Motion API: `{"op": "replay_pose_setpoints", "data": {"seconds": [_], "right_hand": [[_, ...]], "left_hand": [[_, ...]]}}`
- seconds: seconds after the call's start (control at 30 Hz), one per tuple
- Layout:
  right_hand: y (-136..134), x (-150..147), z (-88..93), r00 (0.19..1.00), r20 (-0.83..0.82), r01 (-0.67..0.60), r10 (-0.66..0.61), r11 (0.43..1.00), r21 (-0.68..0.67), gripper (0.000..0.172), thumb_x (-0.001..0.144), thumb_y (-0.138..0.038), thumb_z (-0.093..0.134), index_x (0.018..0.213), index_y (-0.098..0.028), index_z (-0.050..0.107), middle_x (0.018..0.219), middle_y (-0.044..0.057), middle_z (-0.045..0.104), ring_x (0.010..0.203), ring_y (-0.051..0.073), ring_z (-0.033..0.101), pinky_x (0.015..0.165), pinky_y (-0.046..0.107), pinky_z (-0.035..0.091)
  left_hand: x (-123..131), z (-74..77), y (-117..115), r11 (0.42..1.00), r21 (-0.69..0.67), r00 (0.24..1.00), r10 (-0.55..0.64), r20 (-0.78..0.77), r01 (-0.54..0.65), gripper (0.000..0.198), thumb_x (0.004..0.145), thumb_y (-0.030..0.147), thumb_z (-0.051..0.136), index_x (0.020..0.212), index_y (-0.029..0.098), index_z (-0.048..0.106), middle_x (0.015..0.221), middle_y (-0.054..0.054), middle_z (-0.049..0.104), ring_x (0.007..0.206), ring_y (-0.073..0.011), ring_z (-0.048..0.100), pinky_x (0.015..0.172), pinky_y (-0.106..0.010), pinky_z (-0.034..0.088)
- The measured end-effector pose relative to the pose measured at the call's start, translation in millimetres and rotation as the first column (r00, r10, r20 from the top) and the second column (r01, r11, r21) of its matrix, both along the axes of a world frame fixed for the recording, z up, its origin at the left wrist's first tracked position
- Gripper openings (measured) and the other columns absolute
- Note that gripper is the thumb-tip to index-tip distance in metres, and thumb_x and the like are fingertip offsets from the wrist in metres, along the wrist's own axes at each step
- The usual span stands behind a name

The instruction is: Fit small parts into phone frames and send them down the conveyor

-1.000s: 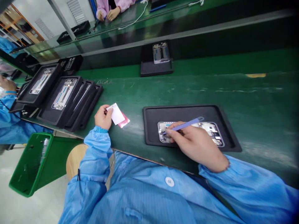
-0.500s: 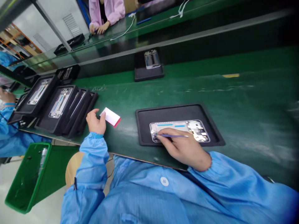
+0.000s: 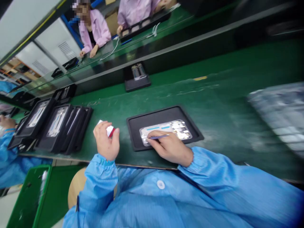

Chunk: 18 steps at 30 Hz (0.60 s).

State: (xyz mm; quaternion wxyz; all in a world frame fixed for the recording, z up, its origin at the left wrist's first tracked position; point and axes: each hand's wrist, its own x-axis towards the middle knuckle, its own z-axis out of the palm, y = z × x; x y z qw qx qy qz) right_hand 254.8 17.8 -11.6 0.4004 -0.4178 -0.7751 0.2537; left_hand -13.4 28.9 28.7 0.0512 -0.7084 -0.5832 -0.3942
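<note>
Right hand (image 3: 169,148) pinches thin blue tool (image 3: 159,137), tip on phone frame (image 3: 177,126) at its 9 o'clock end, inside black tray (image 3: 163,112). Left hand (image 3: 106,143), at the tray's 9 o'clock, clasps white-red tab (image 3: 110,130). I judge the risk is a tip skid: the frame lies unbraced.

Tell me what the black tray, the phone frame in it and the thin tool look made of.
The black tray: matte, likely moulded plastic or foam; no shine. The phone frame: probably metal, its bare silvery edges glint. The thin tool in the right hand: seemingly plastic, uniform blue-violet colour, though too blurred to be sure.
</note>
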Motion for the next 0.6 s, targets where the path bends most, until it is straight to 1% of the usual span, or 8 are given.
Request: {"op": "replay_pose_setpoints", "data": {"seconds": [0.13,0.2,0.23,0.3,0.33,0.37,0.47,0.6], "right_hand": [[-28,62,44.7,0.957,-0.222,0.199,-0.187,0.979,0.034,0.018,0.105,-0.025,0.054,0.098,-0.022,0.07,0.104,0.009,0.079,0.101,0.022,0.077,0.093,0.038,0.063],[-44,123,68.2,0.914,-0.148,0.394,-0.378,0.915,0.092,0.022,0.102,-0.021,0.053,0.108,-0.024,0.074,0.117,0.01,0.078,0.108,0.023,0.076,0.097,0.04,0.062],[-51,160,79.0,0.859,-0.047,0.511,-0.509,0.85,0.128,0.026,0.1,-0.019,0.053,0.115,-0.024,0.075,0.121,0.011,0.078,0.108,0.024,0.076,0.097,0.041,0.062],[-57,236,95.4,0.605,0.263,0.711,-0.752,0.658,0.248,0.03,0.094,-0.015,0.056,0.114,-0.02,0.077,0.122,0.013,0.078,0.11,0.026,0.074,0.1,0.04,0.057],[-54,272,99.6,0.441,0.435,0.767,-0.785,0.582,0.271,0.027,0.093,-0.016,0.057,0.11,-0.017,0.078,0.116,0.015,0.079,0.105,0.026,0.074,0.096,0.037,0.056],[-47,303,100.6,0.379,0.505,0.798,-0.776,0.55,0.247,0.02,0.09,-0.017,0.061,0.098,-0.014,0.079,0.1,0.017,0.08,0.09,0.025,0.073,0.084,0.036,0.054],[-11,363,88.3,0.389,0.624,0.808,-0.677,0.576,0.121,0.016,0.082,-0.02,0.071,0.067,-0.016,0.073,0.06,0.006,0.067,0.053,0.014,0.056,0.061,0.03,0.04],[24,383,60.6,0.419,0.681,0.796,-0.601,0.603,0.042,0.027,0.08,-0.023,0.077,0.057,-0.019,0.064,0.052,0.003,0.06,0.045,0.01,0.045,0.057,0.03,0.032]], "left_hand": [[14,-45.5,20,0.978,-0.121,0.984,-0.176,-0.03,0.171,0.032,0.095,0.035,0.068,0.125,0.024,0.066,0.13,-0.015,0.066,0.128,-0.0355,0.063,0.114,-0.057,0.051],[25,-73.2,48,0.955,-0.189,0.971,-0.237,-0.02,0.229,0.03,0.091,0.031,0.067,0.12,0.025,0.069,0.127,-0.013,0.066,0.128,-0.0369,0.063,0.116,-0.061,0.05],[32,-84.3,61,0.939,-0.213,0.96,-0.279,-0.013,0.27,0.028,0.089,0.027,0.066,0.117,0.025,0.07,0.124,-0.013,0.068,0.127,-0.0375,0.063,0.118,-0.063,0.049],[48,-97.9,81,0.912,-0.234,0.94,-0.341,0.022,0.336,0.031,0.084,0.019,0.061,0.112,0.025,0.072,0.123,-0.013,0.068,0.132,-0.0382,0.062,0.122,-0.065,0.047],[55,-100.6,87,0.902,-0.233,0.93,-0.363,0.047,0.364,0.034,0.082,0.015,0.059,0.111,0.025,0.073,0.125,-0.013,0.068,0.136,-0.038,0.06,0.124,-0.065,0.046],[61,-101.2,91,0.893,-0.231,0.923,-0.378,0.075,0.385,0.039,0.079,0.011,0.056,0.11,0.025,0.074,0.128,-0.013,0.068,0.139,-0.0373,0.059,0.126,-0.064,0.045],[76,-97.2,93,0.87,-0.236,0.901,-0.41,0.141,0.433,0.045,0.072,0.006,0.053,0.106,0.026,0.075,0.132,-0.011,0.067,0.142,-0.0358,0.059,0.128,-0.062,0.046],[87,-91.4,89,0.842,-0.262,0.881,-0.438,0.178,0.471,0.048,0.068,0.003,0.05,0.102,0.026,0.075,0.132,-0.009,0.068,0.146,-0.0347,0.058,0.127,-0.063,0.047]]}}
